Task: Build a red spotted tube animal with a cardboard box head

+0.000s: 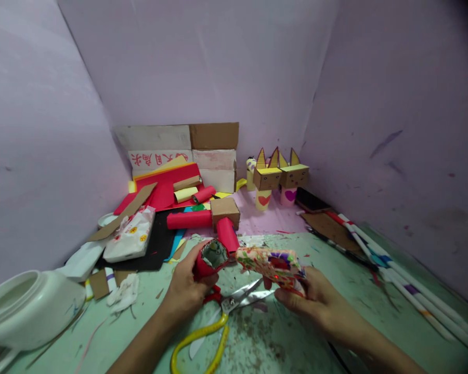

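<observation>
My left hand (189,285) is wrapped round a red paper-covered tube (211,258), its open end facing up and showing a pale, rough inside. In my right hand (312,296) is a glue gun (273,262) covered in a colourful pattern, a small red light on it. Its front end points left, close to the tube's rim. Below them lie open scissors (228,306) with yellow handles. Just behind, a cardboard box (225,212) has red tubes (191,219) against it.
Two cardboard cat figures (268,179) stand at the back. A white packet (130,236), coloured paper (159,192) and a white pot (35,309) are at left. Long striped sticks (405,280) and a dark phone-like object (312,201) lie at right.
</observation>
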The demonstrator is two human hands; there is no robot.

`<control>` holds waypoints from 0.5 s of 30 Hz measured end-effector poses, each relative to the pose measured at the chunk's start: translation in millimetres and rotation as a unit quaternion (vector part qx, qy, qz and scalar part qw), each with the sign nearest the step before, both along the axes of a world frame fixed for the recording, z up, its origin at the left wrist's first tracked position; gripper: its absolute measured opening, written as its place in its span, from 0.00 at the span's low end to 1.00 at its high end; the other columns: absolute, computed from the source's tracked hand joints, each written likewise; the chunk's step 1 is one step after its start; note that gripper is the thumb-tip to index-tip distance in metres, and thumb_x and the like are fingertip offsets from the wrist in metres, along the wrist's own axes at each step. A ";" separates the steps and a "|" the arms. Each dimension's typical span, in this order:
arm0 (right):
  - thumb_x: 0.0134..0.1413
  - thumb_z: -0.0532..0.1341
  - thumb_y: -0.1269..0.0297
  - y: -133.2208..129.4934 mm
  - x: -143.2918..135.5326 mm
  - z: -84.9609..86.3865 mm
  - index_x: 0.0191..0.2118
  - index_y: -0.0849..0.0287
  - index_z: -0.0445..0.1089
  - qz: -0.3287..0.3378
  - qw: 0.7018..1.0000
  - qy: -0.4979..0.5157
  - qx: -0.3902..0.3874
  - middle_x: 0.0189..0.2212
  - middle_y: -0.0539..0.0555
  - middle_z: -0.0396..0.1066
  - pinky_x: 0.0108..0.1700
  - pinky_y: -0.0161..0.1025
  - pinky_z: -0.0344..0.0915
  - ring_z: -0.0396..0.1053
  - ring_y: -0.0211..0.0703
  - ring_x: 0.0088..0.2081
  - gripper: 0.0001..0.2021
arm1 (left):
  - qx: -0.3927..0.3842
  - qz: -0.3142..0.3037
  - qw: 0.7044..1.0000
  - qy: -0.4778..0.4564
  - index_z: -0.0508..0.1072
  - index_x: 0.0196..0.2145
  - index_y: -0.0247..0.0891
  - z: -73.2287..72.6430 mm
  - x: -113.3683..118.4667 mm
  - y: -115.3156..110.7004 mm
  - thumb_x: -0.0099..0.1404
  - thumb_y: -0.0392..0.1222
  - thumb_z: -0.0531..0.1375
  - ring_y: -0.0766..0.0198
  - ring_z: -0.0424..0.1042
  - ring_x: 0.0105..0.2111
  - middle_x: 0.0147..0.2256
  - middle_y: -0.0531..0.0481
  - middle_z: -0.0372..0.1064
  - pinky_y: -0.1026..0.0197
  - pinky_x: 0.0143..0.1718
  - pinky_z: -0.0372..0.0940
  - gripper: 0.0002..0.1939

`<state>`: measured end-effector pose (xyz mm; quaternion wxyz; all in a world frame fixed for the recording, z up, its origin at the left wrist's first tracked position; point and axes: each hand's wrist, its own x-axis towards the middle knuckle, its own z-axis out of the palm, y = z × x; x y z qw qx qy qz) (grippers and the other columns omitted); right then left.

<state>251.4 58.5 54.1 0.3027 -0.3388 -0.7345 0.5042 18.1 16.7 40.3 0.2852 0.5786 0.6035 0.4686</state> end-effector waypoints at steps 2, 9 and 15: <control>0.48 0.58 0.58 -0.8 0.4 -0.2 0.29 0.59 0.68 0.004 1.000 -0.012 0.001 0.24 0.50 0.64 0.29 0.36 0.58 0.60 0.40 0.26 0.09 | 0.001 0.009 1.000 -0.010 0.68 0.47 0.36 -0.1 1.0 0.1 0.47 0.30 0.61 0.55 0.69 0.43 0.43 0.47 0.71 0.55 0.47 0.64 0.26; 0.46 0.59 0.59 -3.8 -1.2 1.0 0.26 0.59 0.64 0.018 1.000 -0.016 -0.019 0.22 0.48 0.60 0.27 0.34 0.55 0.55 0.37 0.25 0.08 | -0.017 0.018 0.999 -0.041 0.67 0.49 0.37 -2.9 3.3 0.7 0.47 0.31 0.61 0.54 0.71 0.43 0.44 0.47 0.70 0.54 0.44 0.68 0.28; 0.47 0.59 0.59 -4.1 -1.7 0.8 0.27 0.59 0.64 0.025 0.999 -0.007 -0.033 0.22 0.47 0.57 0.26 0.34 0.54 0.53 0.36 0.24 0.09 | 0.005 0.027 0.999 -0.043 0.68 0.48 0.38 -2.6 4.8 -0.2 0.48 0.31 0.60 0.54 0.71 0.43 0.43 0.47 0.70 0.52 0.45 0.68 0.27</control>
